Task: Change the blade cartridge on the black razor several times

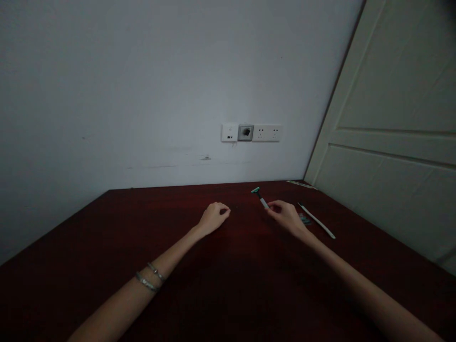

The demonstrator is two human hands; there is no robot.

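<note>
Just ahead of my right grip (pixel 287 217), the green-headed razor (pixel 263 203) jutted over the surface (pixel 160 204).
I had its near end pinched there, long axis slanting forward and leftward; my left grip (pixel 213 217), farther from it, was pressed together, nothing visible inside.

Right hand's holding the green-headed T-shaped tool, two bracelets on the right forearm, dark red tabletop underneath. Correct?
Not quite: the head view shows the two bracelets on the left forearm, not the right. The right hand does hold the green-headed T-shaped tool, over the dark red tabletop.
</note>
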